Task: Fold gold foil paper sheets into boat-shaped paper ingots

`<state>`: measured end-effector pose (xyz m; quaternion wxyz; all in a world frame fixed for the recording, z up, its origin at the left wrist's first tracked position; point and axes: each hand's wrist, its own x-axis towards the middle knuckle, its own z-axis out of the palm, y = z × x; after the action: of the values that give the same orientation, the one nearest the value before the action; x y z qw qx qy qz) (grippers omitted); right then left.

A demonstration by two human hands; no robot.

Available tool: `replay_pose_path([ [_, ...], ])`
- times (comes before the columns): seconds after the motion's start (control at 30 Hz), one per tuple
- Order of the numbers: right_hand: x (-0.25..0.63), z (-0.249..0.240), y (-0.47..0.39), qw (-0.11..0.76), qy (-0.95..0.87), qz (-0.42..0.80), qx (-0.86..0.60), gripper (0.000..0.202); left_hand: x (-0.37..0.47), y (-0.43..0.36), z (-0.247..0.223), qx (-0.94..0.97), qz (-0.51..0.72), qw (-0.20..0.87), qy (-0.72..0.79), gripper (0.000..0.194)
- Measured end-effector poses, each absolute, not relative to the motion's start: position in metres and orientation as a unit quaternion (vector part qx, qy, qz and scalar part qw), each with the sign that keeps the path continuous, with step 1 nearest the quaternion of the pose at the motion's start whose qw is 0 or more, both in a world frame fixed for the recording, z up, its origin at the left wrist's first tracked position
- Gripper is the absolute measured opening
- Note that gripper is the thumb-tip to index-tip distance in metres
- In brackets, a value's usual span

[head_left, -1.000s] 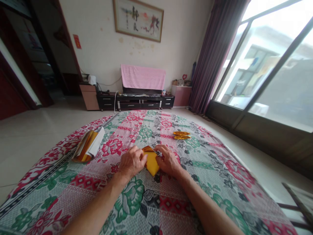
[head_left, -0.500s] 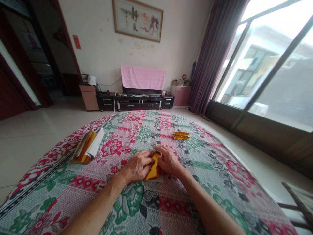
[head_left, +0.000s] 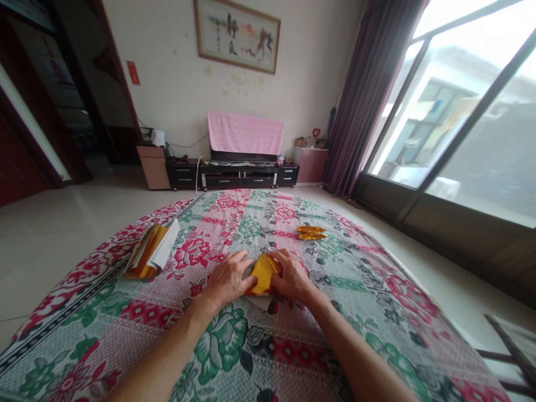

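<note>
A sheet of gold foil paper (head_left: 263, 272) lies partly folded between my hands, its shiny face up and a pale edge showing below. My left hand (head_left: 230, 277) grips its left side, with the thumb on the paper's near left part. At the right side, my right hand (head_left: 290, 274) pinches the paper between thumb and curled fingers. Beyond my right hand, two folded gold paper boats (head_left: 312, 233) rest side by side on the floral cloth (head_left: 234, 346). Some of the sheet's far edge is hidden by my fingers.
At the left of the cloth lies a curled stack of gold and white paper sheets (head_left: 151, 251). Past the table stand a low black cabinet (head_left: 238, 177) and a pink cloth (head_left: 245, 132) over a screen. A glazed window wall (head_left: 452, 111) runs along the right.
The gold paper has been bent up and gathered more narrowly between my hands. My left hand has shifted slightly back, and more pale paper shows beneath.
</note>
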<state>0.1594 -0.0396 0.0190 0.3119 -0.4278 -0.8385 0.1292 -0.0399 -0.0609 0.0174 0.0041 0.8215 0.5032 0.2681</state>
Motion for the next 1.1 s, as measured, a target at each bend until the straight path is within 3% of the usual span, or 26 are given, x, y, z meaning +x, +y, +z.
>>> replay_pose_path([
  [0.2, 0.157, 0.021, -0.039, 0.314, -0.835, 0.146, -0.428, 0.051, -0.036, -0.064, 0.021, 0.823, 0.254, 0.006, 0.507, 0.028],
  [0.5, 0.154, 0.020, -0.040, 0.358, -0.835, 0.166, -0.382, 0.056, -0.035, -0.062, 0.014, 0.846, 0.304, 0.052, 0.435, 0.064],
  [0.73, 0.150, 0.015, -0.037, 0.395, -0.795, 0.202, -0.414, 0.054, -0.032, -0.063, 0.014, 0.829, 0.321, 0.096, 0.447, 0.073],
  [1.1, 0.150, 0.006, -0.026, 0.489, -0.616, 0.470, -0.402, 0.042, -0.030, -0.063, 0.015, 0.824, 0.340, 0.099, 0.443, 0.076],
])
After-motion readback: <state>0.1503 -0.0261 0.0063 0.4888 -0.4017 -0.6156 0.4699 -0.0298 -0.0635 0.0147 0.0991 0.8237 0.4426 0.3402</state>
